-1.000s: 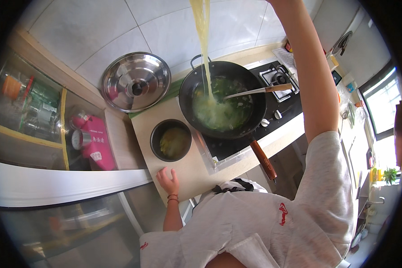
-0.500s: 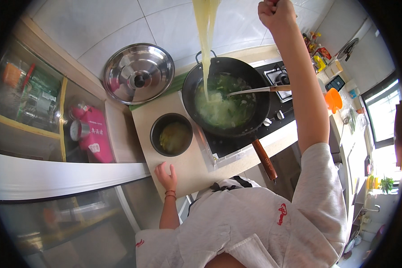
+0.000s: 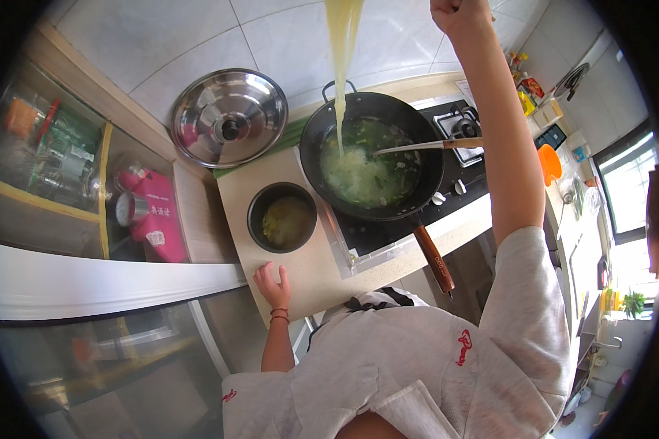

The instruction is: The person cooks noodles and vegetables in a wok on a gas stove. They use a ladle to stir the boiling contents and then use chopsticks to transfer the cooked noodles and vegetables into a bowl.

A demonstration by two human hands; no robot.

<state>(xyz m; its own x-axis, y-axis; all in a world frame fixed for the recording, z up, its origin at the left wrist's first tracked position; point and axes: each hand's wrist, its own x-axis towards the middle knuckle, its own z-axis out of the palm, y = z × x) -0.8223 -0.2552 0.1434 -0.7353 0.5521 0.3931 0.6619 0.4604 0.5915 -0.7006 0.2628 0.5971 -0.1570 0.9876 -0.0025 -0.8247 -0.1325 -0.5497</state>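
My right hand (image 3: 463, 14) is raised at the top edge, its fingers curled closed; what they hold lies out of view. From above the picture, a pale yellow liquid stream (image 3: 342, 55) falls into the dark wok (image 3: 430, 132) on the stove. Greenish soup (image 3: 377, 179) with leafy bits fills the wok and looks cloudy where the stream lands. A wooden-handled utensil (image 3: 417, 147) rests across the wok's right side, its head under the soup. My left hand (image 3: 273, 287) lies open on the counter, just below a dark pot (image 3: 254, 219) with yellowish liquid inside.
A steel lid (image 3: 231, 121) leans on the wall behind the pot. The wok's wooden handle (image 3: 433, 260) juts over the counter's front edge. Right of the wok are a second burner (image 3: 458, 126) and an orange container (image 3: 548, 164). A glass-doored cabinet holding a pink package (image 3: 159, 216) stands left.
My right hand has risen slightly, and more of it is cut off by the top edge. The liquid stream keeps falling into the wok, a little narrower. My left hand stays put.
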